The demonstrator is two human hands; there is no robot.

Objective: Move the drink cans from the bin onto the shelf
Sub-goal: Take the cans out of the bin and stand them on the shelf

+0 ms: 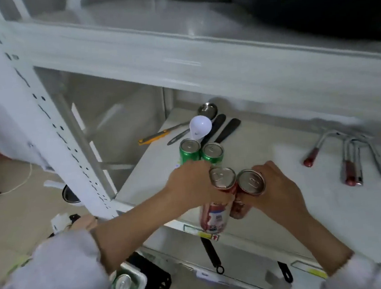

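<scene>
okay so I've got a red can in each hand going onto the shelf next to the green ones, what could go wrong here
1. Both red cans, in the left hand and right hand, sit near the shelf's front edge; released there or tilted, one could tip off.
2. The left hand is close against the two green cans; a nudge might topple them into the white bulb right behind.
3. The red cans touch each other, so sliding one may drag the other.

Storeroom or workshop: white slotted-steel shelving; on the shelf board, red-handled tools right, utility knife, light bulb, ladle far; tiled floor left.
</scene>
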